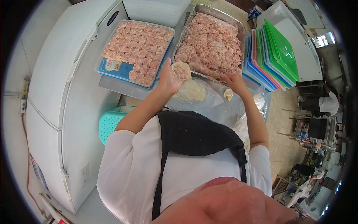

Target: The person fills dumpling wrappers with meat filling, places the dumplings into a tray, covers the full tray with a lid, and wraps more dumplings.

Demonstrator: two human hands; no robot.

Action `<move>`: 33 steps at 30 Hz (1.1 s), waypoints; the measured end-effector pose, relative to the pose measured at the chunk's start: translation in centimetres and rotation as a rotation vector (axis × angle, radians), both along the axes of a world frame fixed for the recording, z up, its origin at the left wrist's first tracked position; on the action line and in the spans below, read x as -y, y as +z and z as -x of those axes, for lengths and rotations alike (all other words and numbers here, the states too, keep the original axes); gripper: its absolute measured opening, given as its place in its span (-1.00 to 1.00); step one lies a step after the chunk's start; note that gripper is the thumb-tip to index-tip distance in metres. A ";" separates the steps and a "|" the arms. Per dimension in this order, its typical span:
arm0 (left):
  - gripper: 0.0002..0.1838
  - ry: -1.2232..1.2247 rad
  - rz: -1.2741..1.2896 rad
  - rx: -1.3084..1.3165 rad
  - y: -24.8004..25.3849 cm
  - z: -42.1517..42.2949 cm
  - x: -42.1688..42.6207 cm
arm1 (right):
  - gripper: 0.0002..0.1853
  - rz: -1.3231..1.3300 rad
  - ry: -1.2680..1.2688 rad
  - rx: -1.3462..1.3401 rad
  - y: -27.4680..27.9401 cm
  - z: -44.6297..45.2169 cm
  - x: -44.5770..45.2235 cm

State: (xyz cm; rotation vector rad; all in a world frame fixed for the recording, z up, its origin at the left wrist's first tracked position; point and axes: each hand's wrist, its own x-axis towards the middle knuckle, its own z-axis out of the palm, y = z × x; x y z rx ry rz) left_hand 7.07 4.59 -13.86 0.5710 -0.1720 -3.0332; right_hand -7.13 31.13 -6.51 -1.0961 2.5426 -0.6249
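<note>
My left hand [168, 79] is closed round the edge of a round dough wrapper [181, 71] with minced meat on it. Beside the near corner of a metal tray [182, 40], it holds the wrapper above a pile of pale wrappers [191, 90] lying on clear plastic. Piled inside the tray is pink minced meat [210, 44]. At the tray's near right edge, my right hand [234, 82] has its fingers curled together; what they grip is hidden. Rows of filled dumplings [140, 44] cover most of a blue-bottomed plastic tray [123, 72] on the left.
Coloured plastic lids [278, 52] stand stacked right of the meat tray. A small folded pale piece [228, 94] lies by my right hand. White containers [158, 11] stand behind the dumplings. A turquoise basket [109, 125] sits below the table, beside a white freezer [71, 74]. People are far right.
</note>
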 end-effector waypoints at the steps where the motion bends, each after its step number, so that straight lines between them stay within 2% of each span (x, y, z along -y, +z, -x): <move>1: -0.49 0.011 0.078 0.088 1.7 0.5 -1.1 | -0.59 0.056 -0.055 0.125 0.3 0.0 0.2; 2: -0.50 0.019 0.156 0.178 2.9 1.0 -2.1 | -0.60 0.109 -0.086 0.161 0.8 0.2 0.3; 5: -0.45 0.027 0.069 0.072 3.7 3.9 -2.7 | -0.63 0.260 -0.124 0.204 2.5 -0.2 1.0; 7: -0.41 0.071 0.074 0.069 8.9 4.9 -3.6 | -0.66 0.344 -0.069 0.139 2.5 -1.1 1.4; 8: -0.38 0.092 0.077 0.069 10.6 5.2 -3.8 | -0.67 0.308 -0.020 0.020 2.4 -1.2 1.4; 10: -0.34 0.069 0.048 0.052 10.4 5.6 -3.2 | -0.70 0.231 0.070 -0.211 2.5 -1.6 1.3; 11: -0.32 0.062 0.030 0.043 10.1 5.9 -2.4 | -0.71 0.143 0.039 -0.273 3.3 -1.4 0.8; 13: -0.27 -0.006 -0.111 -0.471 5.1 6.7 0.3 | -0.73 -0.028 -0.025 -0.394 6.8 -1.7 0.2; 15: -0.21 -0.066 -0.193 -1.078 2.3 7.2 2.8 | -0.78 -0.006 -0.012 -0.531 6.0 -2.1 0.3; 16: -0.29 0.197 0.116 -0.279 3.4 5.8 3.8 | -0.80 0.006 0.003 -0.566 5.4 -2.8 1.2; 19: -0.50 0.363 0.294 0.016 8.6 4.7 2.4 | -0.81 -0.062 0.127 -0.677 1.6 -2.5 3.0; 20: -0.53 0.347 0.296 -0.011 8.5 3.9 2.4 | -0.81 -0.099 0.178 -0.715 0.3 -2.1 3.3; 23: -0.60 0.362 0.272 -0.042 7.5 1.9 3.0 | -0.74 -0.365 0.168 -0.615 3.0 -1.5 3.8; 25: -0.62 0.430 0.208 0.034 5.9 0.3 2.7 | -0.71 -0.374 0.209 -0.622 5.5 -1.2 3.9; 28: -0.60 0.303 0.097 -0.033 4.0 -2.2 2.1 | -0.72 -0.324 0.215 -0.633 7.3 -1.3 6.5; 31: -0.58 0.209 -0.046 0.078 3.6 -3.4 0.6 | -0.68 -0.268 0.272 -0.689 5.3 -2.1 9.7; 33: -0.56 0.145 -0.090 -0.098 0.3 -3.7 0.8 | -0.65 -0.247 0.313 -0.697 3.9 -3.0 10.7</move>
